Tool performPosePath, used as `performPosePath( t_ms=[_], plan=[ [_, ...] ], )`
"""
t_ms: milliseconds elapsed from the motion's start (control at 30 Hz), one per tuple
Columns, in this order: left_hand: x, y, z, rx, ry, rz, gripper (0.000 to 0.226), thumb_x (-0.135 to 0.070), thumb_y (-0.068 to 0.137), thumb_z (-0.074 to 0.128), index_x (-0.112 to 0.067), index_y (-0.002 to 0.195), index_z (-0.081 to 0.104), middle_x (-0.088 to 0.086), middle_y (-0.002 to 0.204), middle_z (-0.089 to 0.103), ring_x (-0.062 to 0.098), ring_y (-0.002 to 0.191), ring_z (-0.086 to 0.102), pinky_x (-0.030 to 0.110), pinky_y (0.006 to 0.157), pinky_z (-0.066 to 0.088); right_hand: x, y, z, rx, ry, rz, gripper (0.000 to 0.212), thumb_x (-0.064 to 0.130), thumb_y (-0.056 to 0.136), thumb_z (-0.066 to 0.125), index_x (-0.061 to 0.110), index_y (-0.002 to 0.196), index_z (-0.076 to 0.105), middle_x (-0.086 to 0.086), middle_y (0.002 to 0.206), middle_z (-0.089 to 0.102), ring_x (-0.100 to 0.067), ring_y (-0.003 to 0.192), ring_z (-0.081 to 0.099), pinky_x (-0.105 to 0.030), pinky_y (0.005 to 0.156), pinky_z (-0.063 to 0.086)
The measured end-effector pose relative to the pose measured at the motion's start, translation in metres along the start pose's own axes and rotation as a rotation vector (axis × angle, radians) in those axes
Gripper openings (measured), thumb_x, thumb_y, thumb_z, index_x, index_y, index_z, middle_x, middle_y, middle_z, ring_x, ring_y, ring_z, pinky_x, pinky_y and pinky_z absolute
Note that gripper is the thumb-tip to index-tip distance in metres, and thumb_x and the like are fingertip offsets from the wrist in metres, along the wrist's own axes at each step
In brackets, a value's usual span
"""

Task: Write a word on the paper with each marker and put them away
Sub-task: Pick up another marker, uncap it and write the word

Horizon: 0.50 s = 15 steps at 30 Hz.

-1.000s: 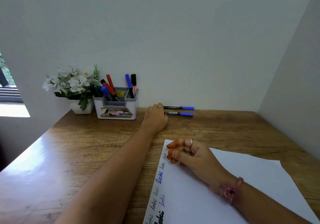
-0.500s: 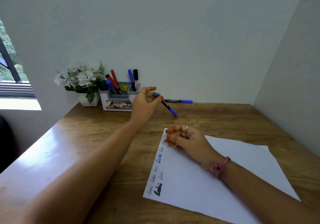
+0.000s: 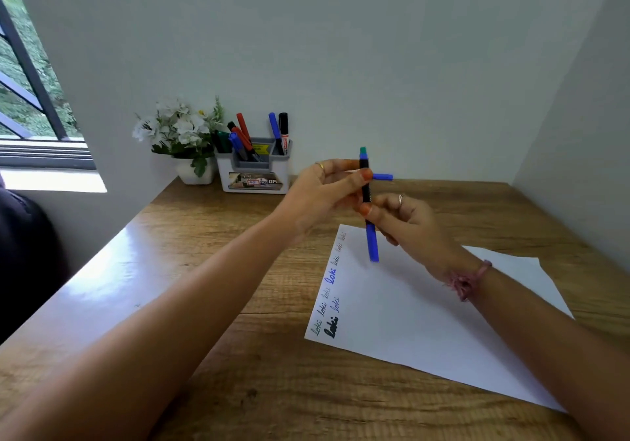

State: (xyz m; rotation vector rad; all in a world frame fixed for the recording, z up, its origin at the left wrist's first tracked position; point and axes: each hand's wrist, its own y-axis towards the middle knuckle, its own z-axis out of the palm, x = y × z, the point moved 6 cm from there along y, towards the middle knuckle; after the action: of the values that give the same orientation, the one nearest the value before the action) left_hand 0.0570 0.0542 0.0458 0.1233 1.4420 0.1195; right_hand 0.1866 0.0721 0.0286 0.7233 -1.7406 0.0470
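I hold a black marker with a blue cap (image 3: 371, 239) nearly upright above the paper's far left corner, cap end down. My left hand (image 3: 324, 195) pinches its upper barrel. My right hand (image 3: 405, 222) grips the marker lower down, just above the cap. The white paper (image 3: 426, 321) lies on the desk with several handwritten words down its left edge. Another blue-capped marker (image 3: 382, 177) lies by the wall, mostly hidden behind my hands. The white and grey marker holder (image 3: 254, 175) stands at the back with several markers in it.
A white pot of white flowers (image 3: 184, 140) stands left of the holder. The wooden desk (image 3: 204, 270) meets walls at the back and right. A window (image 3: 27, 100) is at the far left.
My left hand picked one marker up from beside the wall and brought it over the paper. My right hand rose off the paper and took hold of the marker near its cap.
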Motion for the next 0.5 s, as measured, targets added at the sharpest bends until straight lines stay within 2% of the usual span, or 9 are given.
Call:
performPosePath(
  t_ms=[67,133,200,267,367,433,500],
  plan=[
    [0.011,-0.004,0.008,0.133,0.168,-0.12,0.035,-0.033,0.093,0.052,-0.008,0.116,0.058,0.011,0.112,0.067,0.02,0.101,0.065,0.032,0.091,0.053,-0.003,0.003,-0.01,-0.049,0.113,0.009,0.014,0.003,0.093,0.05,-0.003,0.103,0.059,0.01,0.054,0.054,0.0,0.044,0.045,-0.008,0.047,0.035],
    [0.024,-0.009,0.016,0.248,0.304,-0.239,0.044,-0.043,0.094,0.044,-0.008,0.117,0.056,0.008,0.11,0.067,0.016,0.098,0.066,0.031,0.092,0.051,-0.006,0.004,-0.02,-0.074,0.165,0.028,0.015,0.003,0.094,0.049,-0.004,0.103,0.058,0.013,0.048,0.052,0.0,0.045,0.047,-0.008,0.047,0.037],
    [0.029,-0.013,0.025,0.305,0.362,-0.282,0.04,-0.043,0.095,0.042,-0.01,0.112,0.056,0.005,0.102,0.067,0.013,0.091,0.066,0.032,0.093,0.05,-0.004,0.003,-0.023,-0.069,0.165,0.024,0.011,0.009,0.093,0.052,0.001,0.092,0.06,0.012,0.052,0.055,0.0,0.049,0.052,-0.008,0.05,0.04],
    [0.029,-0.013,0.031,0.304,0.414,-0.241,0.03,-0.039,0.097,0.039,-0.015,0.102,0.056,0.001,0.095,0.066,0.01,0.086,0.063,0.03,0.091,0.05,-0.002,0.001,-0.024,-0.078,0.116,0.001,0.021,0.023,0.09,0.056,0.003,0.083,0.062,0.005,0.064,0.06,-0.002,0.059,0.056,-0.014,0.061,0.045],
    [0.025,-0.012,0.037,0.233,0.38,-0.162,0.021,-0.028,0.1,0.037,-0.016,0.091,0.051,0.0,0.083,0.056,0.008,0.072,0.053,0.024,0.075,0.053,-0.004,0.001,-0.024,-0.108,0.121,0.001,0.035,0.038,0.082,0.058,0.005,0.09,0.066,-0.013,0.091,0.065,-0.016,0.08,0.065,-0.031,0.079,0.051],
    [0.026,-0.011,0.037,0.173,0.343,-0.114,0.019,-0.025,0.101,0.036,-0.016,0.089,0.048,-0.002,0.074,0.045,0.007,0.062,0.042,0.023,0.059,0.047,-0.008,0.0,-0.022,-0.126,0.212,0.019,0.034,0.036,0.082,0.057,0.01,0.101,0.067,-0.01,0.099,0.068,-0.019,0.094,0.067,-0.033,0.088,0.052],
    [0.029,-0.013,0.041,0.15,0.316,-0.068,0.02,-0.025,0.102,0.033,-0.021,0.087,0.047,-0.003,0.068,0.038,0.005,0.053,0.034,0.019,0.048,0.034,-0.011,0.0,-0.015,-0.13,0.307,0.04,0.03,0.032,0.088,0.053,0.012,0.107,0.065,-0.006,0.105,0.068,-0.018,0.101,0.065,-0.033,0.087,0.051]
  ],
)
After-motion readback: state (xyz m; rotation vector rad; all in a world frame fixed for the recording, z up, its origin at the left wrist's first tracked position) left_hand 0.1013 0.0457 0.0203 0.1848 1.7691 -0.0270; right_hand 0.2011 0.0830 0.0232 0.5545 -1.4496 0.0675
